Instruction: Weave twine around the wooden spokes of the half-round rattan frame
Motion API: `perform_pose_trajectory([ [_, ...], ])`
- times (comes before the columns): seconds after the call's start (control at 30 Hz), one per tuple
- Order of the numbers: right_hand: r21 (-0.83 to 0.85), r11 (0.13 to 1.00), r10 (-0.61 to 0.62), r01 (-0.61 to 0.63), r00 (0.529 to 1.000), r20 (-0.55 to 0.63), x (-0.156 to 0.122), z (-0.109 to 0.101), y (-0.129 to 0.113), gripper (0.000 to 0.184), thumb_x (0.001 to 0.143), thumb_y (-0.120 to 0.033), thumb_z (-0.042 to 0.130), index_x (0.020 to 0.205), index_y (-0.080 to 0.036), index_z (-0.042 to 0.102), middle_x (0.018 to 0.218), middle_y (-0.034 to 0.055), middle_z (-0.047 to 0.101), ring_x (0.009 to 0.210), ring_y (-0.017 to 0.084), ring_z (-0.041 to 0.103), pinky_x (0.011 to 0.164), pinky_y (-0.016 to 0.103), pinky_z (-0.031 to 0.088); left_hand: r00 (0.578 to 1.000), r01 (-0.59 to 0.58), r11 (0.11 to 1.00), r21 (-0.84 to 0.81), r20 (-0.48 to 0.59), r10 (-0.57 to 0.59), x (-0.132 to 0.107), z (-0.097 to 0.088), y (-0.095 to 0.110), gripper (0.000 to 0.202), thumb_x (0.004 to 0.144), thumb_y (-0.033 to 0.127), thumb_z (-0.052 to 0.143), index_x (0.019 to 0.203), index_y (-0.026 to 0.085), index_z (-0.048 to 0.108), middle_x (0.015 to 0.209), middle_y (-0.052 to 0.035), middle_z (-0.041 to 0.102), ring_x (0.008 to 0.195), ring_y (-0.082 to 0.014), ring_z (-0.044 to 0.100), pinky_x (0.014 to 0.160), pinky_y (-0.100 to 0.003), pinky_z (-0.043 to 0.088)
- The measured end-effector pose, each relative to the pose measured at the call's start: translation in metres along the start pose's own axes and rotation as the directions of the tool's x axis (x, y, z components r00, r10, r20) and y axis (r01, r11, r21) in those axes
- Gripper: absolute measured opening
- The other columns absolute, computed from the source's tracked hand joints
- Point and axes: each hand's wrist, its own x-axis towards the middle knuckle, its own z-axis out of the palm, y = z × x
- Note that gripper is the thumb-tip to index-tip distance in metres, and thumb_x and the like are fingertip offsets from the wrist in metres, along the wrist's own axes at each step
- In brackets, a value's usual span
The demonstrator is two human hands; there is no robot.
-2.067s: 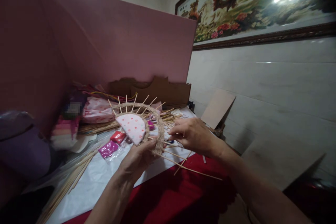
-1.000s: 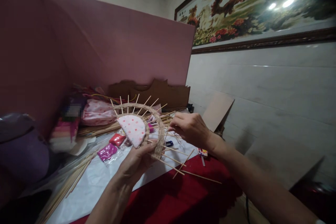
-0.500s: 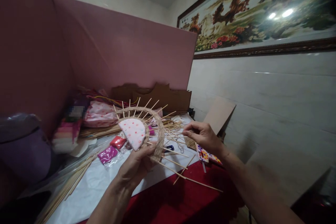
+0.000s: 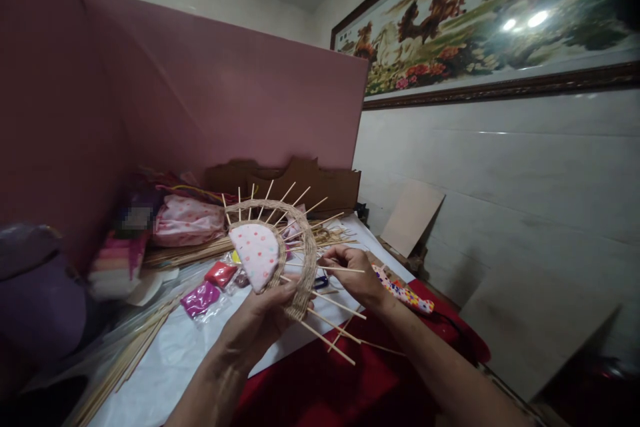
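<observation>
My left hand (image 4: pixel 263 320) grips the lower end of a woven half-round frame (image 4: pixel 309 240), thumb on the front. Thin wooden sticks radiate through its two curved bands of tan twine. At its centre is a white half-disc of fabric (image 4: pixel 255 255) with pink and red dots. My right hand (image 4: pixel 350 271) is closed in a pinch beside the outer band's right edge, where one stick passes by the fingers. Whatever is between those fingertips is too small to make out. Behind the frame, partly covered, a dark blue tool handle (image 4: pixel 321 283) lies on the white sheet.
Red (image 4: pixel 220 274) and magenta packets (image 4: pixel 200 300) lie left of the frame on the white sheet (image 4: pixel 150 373). Bundles of sticks (image 4: pixel 143 340) are at the left. Flower-patterned fabric (image 4: pixel 407 297) rests on red cloth (image 4: pixel 320 380) at right. Brown cardboard (image 4: pixel 285 180) stands behind.
My right hand has moved left and slightly down, from out past the stick tips to close beside the outer band. My left hand still holds the frame, and the view has shifted slightly.
</observation>
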Motion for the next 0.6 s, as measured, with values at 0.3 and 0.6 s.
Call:
perform_pose_trajectory([
  [0.3, 0.021, 1.0, -0.017, 0.017, 1.0, -0.017, 0.001, 0.005, -0.003, 0.012, 0.077, -0.024, 0.057, 0.071, -0.016, 0.061, 0.064, -0.0011, 0.056, 0.059, 0.012, 0.049, 0.056, 0.022, 0.037, 1.0, -0.013, 0.999, 0.043, 0.004, 0.012, -0.002, 0.001, 0.001, 0.023, 0.065, 0.014, 0.075, 0.086, 0.009, 0.067, 0.076, -0.0066, 0.069, 0.066, -0.0136, 0.064, 0.065, -0.022, 0.053],
  [0.6, -0.327, 0.912, -0.308, 0.246, 0.939, -0.154, 0.008, -0.025, -0.004, 0.016, 0.088, -0.028, 0.053, 0.078, -0.017, 0.061, 0.069, 0.0017, 0.062, 0.062, 0.014, 0.056, 0.058, 0.024, 0.041, 0.997, -0.03, 0.99, 0.136, 0.081, 0.019, -0.003, 0.001, 0.001, 0.022, 0.067, 0.019, 0.073, 0.087, 0.01, 0.068, 0.077, -0.0071, 0.068, 0.069, -0.0145, 0.063, 0.068, -0.024, 0.05],
])
